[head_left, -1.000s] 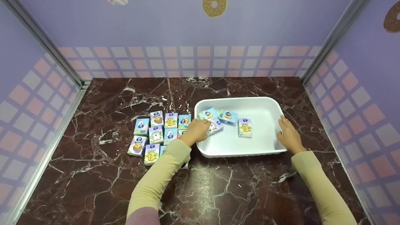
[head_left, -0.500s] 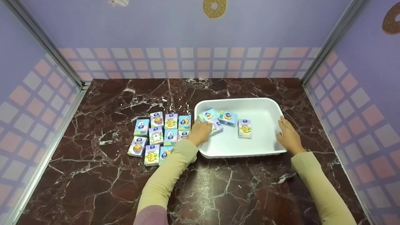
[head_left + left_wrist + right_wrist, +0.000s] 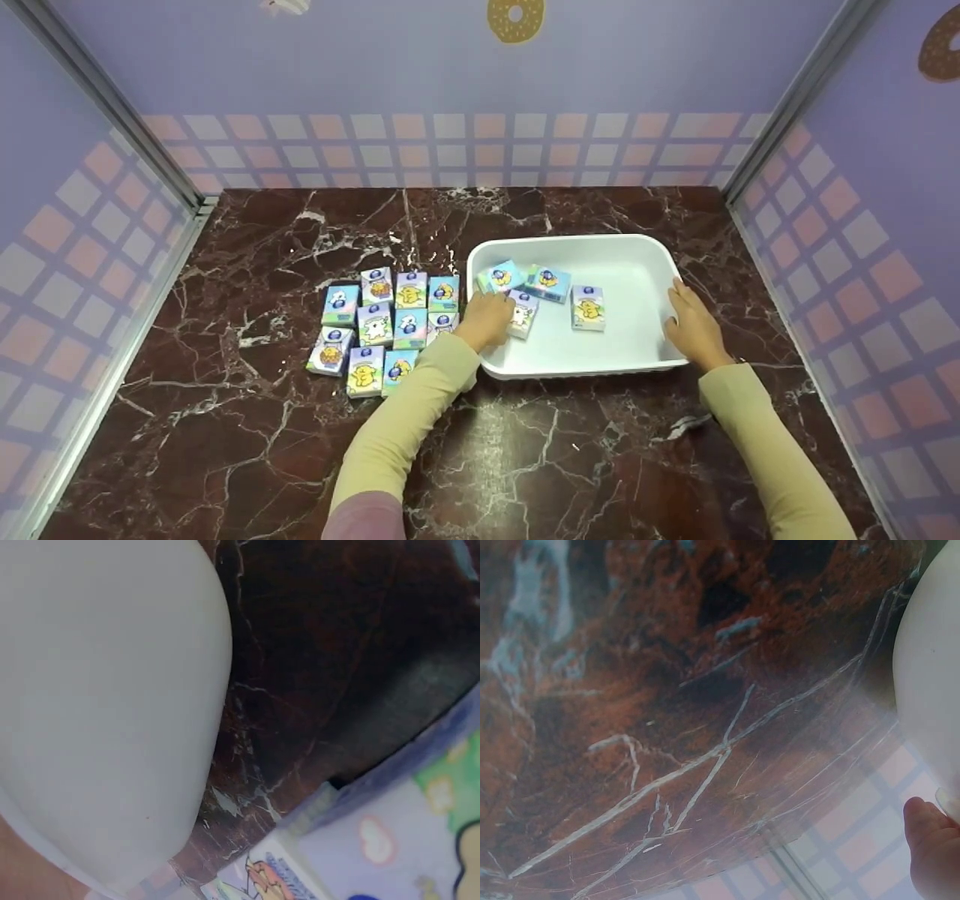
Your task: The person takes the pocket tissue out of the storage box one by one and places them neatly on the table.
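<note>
In the head view, a white plastic tub [image 3: 570, 367] stands on the table. My left hand [image 3: 487, 319] reaches over its left wall, fingers curled at a small lilac box with a white cartoon figure [image 3: 522, 315]; the fingertips are partly hidden. Beside that box lie two blue printed boxes [image 3: 501, 277], and farther right a lilac box with a yellow figure [image 3: 588, 308]. My right hand [image 3: 696, 326] grips the tub's right rim, thumb on the inner side. A fingertip [image 3: 930, 847] of it shows by the tub wall [image 3: 934, 667] in the right wrist view.
Several similar small boxes [image 3: 375, 322] lie close together left of the tub; a few appear large in the left wrist view. The dark marble-patterned table [image 3: 225, 420] is bounded by a lilac back wall [image 3: 375, 67] and side walls.
My left hand has shifted slightly right inside the tub. The lilac box with the white figure has turned from slanting to more lengthwise. My right hand stays on the rim.
</note>
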The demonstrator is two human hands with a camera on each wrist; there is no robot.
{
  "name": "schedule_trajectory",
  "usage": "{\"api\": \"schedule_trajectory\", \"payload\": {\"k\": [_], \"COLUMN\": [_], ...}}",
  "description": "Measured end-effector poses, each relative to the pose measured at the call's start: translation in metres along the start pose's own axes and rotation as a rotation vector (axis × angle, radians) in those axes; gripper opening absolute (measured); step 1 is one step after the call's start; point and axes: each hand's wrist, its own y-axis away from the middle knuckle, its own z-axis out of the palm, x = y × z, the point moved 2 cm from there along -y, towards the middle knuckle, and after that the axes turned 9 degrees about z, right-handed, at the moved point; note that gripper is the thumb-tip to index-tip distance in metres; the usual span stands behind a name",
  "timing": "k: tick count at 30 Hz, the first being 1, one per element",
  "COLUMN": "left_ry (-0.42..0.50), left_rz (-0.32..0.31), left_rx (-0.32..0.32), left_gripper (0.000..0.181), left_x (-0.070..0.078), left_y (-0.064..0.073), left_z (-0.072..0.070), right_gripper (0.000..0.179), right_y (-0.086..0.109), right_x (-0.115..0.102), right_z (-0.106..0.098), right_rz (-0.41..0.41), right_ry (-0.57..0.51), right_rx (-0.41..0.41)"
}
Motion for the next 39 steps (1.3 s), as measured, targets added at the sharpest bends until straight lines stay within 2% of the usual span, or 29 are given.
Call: {"api": "schedule_trajectory", "payload": {"k": [5,9,13,17,24,34,39], "left_ry": [0.004,0.01,0.048,0.06,0.046,0.047,0.031], "left_rz": [0.029,0.072,0.084,0.087,0.099,0.096,0.114], "left_rx": [-0.012,-0.059,-0.092,-0.084,-0.012,-0.008,0.015], "left_gripper": [0.066,0.082,0.09,0.09,0.085,0.084,0.075], "left_x": [0.001,0.004,0.005,0.004,0.002,0.003,0.003], "left_y": [-0.003,-0.007,-0.01,-0.013,-0.017,-0.016,-0.014], "left_z": [0.001,0.003,0.005,0.007,0.008,0.008,0.006], "right_gripper": [0.052,0.051,0.052,0.052,0.053,0.052,0.053], "right_y": [0.0,0.0,-0.001,0.0,0.0,-0.001,0.0], "right_x": [0.001,0.001,0.001,0.001,0.001,0.002,0.002], "right_z": [0.001,0.0,0.001,0.002,0.0,0.0,0.0], "right_rz": [0.008,0.015,0.019,0.011,0.009,0.002,0.019], "right_ry": [0.003,-0.007,-0.013,-0.008,-0.006,-0.012,-0.009], "right_rx": [-0.007,-0.021,-0.023,-0.01,-0.003,0.001,-0.018]}}
